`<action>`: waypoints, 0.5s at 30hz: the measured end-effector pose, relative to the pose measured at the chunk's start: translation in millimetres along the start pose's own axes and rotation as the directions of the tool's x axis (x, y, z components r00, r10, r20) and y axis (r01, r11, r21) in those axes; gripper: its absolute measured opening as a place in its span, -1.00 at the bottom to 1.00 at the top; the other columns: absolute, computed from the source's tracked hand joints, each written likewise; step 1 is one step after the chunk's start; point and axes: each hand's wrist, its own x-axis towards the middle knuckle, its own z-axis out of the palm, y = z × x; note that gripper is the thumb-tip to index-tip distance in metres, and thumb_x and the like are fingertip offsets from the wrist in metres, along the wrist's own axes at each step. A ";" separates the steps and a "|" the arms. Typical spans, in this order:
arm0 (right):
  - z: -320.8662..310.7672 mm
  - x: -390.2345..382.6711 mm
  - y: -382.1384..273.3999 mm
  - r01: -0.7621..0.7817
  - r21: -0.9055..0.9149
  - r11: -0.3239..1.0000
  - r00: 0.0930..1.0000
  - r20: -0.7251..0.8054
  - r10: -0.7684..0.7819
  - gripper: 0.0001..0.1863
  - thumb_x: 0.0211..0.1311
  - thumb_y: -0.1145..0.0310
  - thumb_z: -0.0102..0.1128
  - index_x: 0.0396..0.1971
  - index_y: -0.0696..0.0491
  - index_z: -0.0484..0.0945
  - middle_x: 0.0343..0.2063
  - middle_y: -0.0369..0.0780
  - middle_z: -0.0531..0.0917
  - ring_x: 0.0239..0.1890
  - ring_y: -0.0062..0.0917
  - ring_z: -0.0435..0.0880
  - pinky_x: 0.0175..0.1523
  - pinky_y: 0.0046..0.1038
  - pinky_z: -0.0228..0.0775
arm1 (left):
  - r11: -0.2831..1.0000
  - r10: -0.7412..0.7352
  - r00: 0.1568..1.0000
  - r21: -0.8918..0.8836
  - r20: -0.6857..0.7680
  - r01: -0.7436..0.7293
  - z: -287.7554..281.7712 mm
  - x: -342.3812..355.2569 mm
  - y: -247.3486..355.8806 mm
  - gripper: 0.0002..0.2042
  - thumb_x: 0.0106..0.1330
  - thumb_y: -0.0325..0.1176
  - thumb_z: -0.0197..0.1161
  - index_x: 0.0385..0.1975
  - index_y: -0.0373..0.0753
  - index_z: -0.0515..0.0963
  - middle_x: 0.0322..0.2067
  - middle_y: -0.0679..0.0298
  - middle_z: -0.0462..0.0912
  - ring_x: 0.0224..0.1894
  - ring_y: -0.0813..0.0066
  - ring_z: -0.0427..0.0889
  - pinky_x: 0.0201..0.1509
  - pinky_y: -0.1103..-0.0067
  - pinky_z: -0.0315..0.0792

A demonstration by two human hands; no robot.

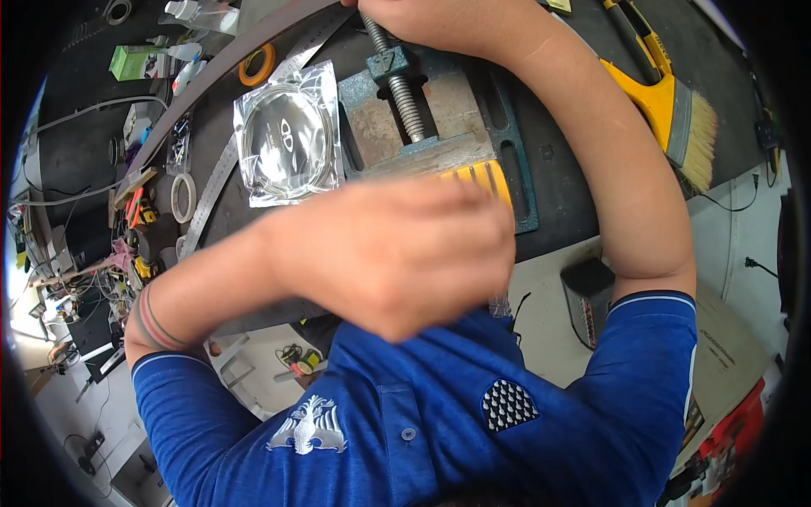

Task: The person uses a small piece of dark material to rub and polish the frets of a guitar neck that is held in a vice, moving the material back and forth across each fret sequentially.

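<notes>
My left hand (405, 253), blurred, curls in front of a yellow slotted piece (492, 176) at the front jaw of a green bench vise (448, 106). What its fingers hold, if anything, is hidden. My right hand (389, 17) is bent closed at the top edge by the end of the threaded screw (405, 110), its grip partly out of frame. A clear, shiny package with coiled wire (287, 139) lies left of the vise.
A steel ruler (207, 203) and long brown strip (211, 72) cross the dark table (557, 203). A wide yellow brush (667, 110) lies right. Bottles, tape rolls, tools and cables crowd the left. A black bin (587, 287) stands below the table edge.
</notes>
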 end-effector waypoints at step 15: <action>1.8 -2.2 2.4 -0.011 -0.017 1.000 1.000 -0.020 0.010 -0.82 0.28 0.46 0.16 -0.39 0.18 0.73 -0.34 0.02 0.81 -0.19 -0.02 0.83 0.01 -0.07 0.67 | 0.986 -0.040 0.994 0.159 -0.107 0.056 4.7 3.0 -8.3 -0.68 -0.04 -0.46 0.44 -0.25 -0.46 0.81 -0.17 0.05 0.78 -0.10 0.07 0.84 -0.01 0.33 0.78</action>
